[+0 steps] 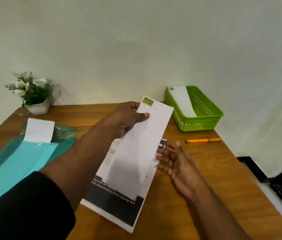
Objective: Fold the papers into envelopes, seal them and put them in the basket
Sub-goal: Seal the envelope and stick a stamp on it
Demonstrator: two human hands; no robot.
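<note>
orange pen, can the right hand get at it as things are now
Probably yes: the right hand is open and empty, and the orange pen lies alone on bare table just beyond its fingertips, nothing between them.

Basket (204,122) behind pen (202,140); plant (31,94) far-left.

Wooden table (206,170) against plain pale wall (136,40).

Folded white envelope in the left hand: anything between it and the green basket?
Nothing visible blocks the way. The folded white paper envelope, held by the left hand, is already near the green perforated plastic basket; only bare wooden table lies between. The basket already holds one white envelope, with room beside it.
</note>
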